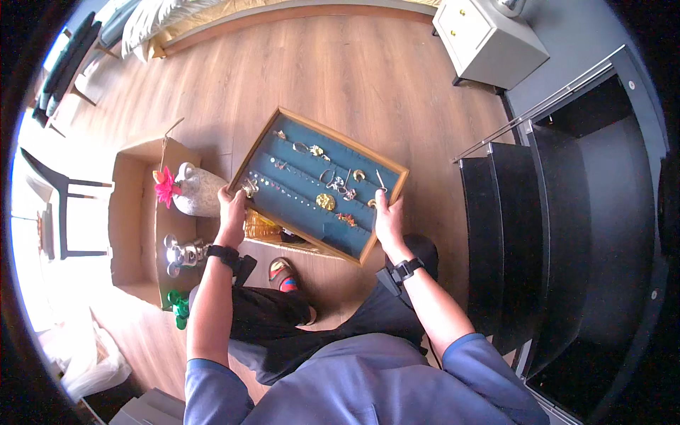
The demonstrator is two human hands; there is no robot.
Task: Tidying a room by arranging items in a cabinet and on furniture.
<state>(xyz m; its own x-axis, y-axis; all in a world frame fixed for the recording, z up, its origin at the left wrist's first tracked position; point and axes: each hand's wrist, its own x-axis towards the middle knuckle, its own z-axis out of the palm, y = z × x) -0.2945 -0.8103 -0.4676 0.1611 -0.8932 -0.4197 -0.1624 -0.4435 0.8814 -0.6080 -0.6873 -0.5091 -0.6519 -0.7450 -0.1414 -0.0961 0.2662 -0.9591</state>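
A wood-framed jewelry tray [344, 139] with a teal lining is held up in front of me, tilted, by both hands. My left hand [231, 211] is closed on its left edge, and my right hand [389, 222] grips the right edge with the thumb on top. Rows of small jewelry sit in the lining, among them a round gold brooch [326, 202], rings and earrings. A thin light-coloured stick-like piece [380, 179] lies by my right thumb. The fingers under the tray are hidden.
An open cardboard box [134, 212] on the left holds a pale vase [198, 193] with a pink flower [166, 187] and a silver figurine [185, 253]. Beneath the tray a woven basket [259, 225] partly shows. Black drawers [517, 234] stand open at right; a white nightstand [489, 42] is beyond.
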